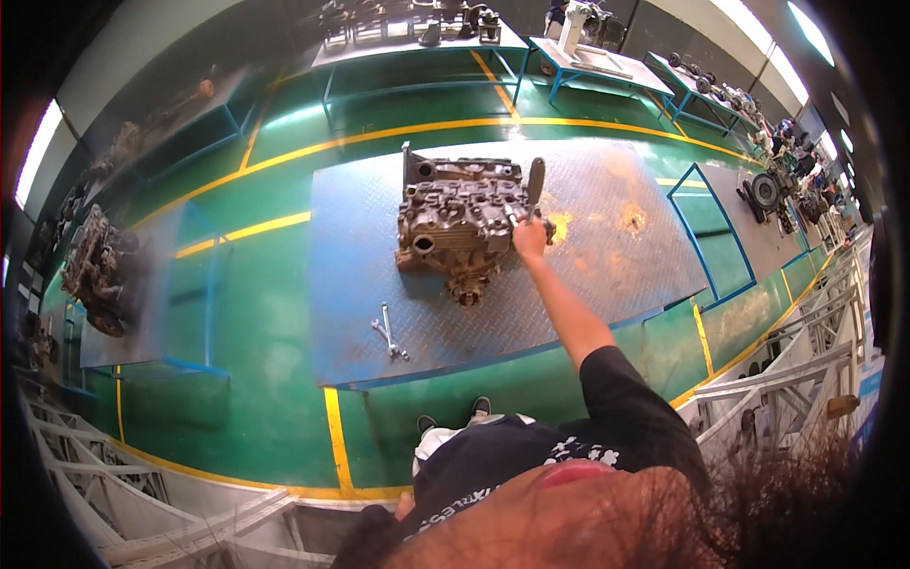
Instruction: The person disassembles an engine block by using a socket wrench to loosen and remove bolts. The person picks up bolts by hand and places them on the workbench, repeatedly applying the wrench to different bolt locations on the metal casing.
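A rusty, brown engine block [460, 209] rests on the metal-topped workbench [607, 275] in front of me. My right hand [531, 237] reaches to the engine's right side, its fingers curled closed near a short silver piece [510, 214]. What lies inside that grip is too small to make out. Just beyond the hand, a dark, flat upright part [536, 180] stands at the engine's right end. Silver wrench-like tools [387, 332] lie at the bench's near left. Of my left hand [406, 505], only a bit of skin shows low beside my body; its fingers are hidden.
Blue-framed benches with machine parts stand along the far side [427, 55] and the right [749, 213]. Another engine [100, 270] sits on a bench at left. Yellow lines mark the green floor [265, 322]. Grey metal railing [777, 379] runs behind me.
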The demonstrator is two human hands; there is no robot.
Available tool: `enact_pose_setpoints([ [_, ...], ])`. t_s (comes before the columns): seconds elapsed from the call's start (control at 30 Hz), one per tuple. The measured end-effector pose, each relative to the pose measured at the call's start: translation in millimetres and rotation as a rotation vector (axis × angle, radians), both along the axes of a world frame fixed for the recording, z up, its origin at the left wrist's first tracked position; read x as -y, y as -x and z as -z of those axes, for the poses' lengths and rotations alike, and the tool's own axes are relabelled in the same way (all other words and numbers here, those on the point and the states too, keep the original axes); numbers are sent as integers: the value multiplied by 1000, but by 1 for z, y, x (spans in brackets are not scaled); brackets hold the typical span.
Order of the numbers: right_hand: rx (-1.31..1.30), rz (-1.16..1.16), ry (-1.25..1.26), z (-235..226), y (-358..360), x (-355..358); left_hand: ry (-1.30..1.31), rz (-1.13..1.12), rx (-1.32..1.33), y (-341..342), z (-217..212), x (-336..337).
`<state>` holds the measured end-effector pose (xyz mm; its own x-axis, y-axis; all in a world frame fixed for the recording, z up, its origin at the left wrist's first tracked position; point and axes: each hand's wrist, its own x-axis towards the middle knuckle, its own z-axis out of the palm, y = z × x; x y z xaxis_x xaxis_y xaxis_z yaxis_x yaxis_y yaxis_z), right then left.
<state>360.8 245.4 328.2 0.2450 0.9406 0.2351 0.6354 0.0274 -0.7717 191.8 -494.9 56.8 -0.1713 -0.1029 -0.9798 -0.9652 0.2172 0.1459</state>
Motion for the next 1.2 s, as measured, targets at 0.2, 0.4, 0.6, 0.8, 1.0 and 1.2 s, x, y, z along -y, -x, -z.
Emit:
enact_pose_setpoints([
  [0.2,114,-16,46,-2,13,-7,-193,13,-1,60,32,-29],
  [0.4,-108,53,168,16,-15,-31,-346,-22,-235,131,37,-63],
  [0.6,-486,-93,277,41,-30,-41,-194,-53,-96,117,37,2],
  [0.8,-307,-273,264,15,-71,-73,-347,-9,-18,76,82,5],
  [1.0,-181,-337,212,35,-39,-48,-175,196,-479,81,47,-89],
  [1.2,-318,-351,308,17,-45,-42,-92,755,-953,87,43,-308],
])
